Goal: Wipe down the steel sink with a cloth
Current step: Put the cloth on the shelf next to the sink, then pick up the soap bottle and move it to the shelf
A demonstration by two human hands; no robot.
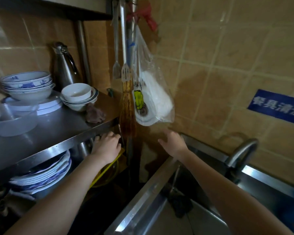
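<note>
While the steel sink fills the frame's five o'clock, the right hand hovers over its far corner, fingers released and spread. The left hand reaches to the front edge of the steel shelf (whether its fingers grasp anything cannot be told), with a crumpled brown cloth lying on the shelf at the hand's eleven o'clock.

Dim, blurry wide-angle view, glare on the steel sink, deep shadow under the shelf
</note>
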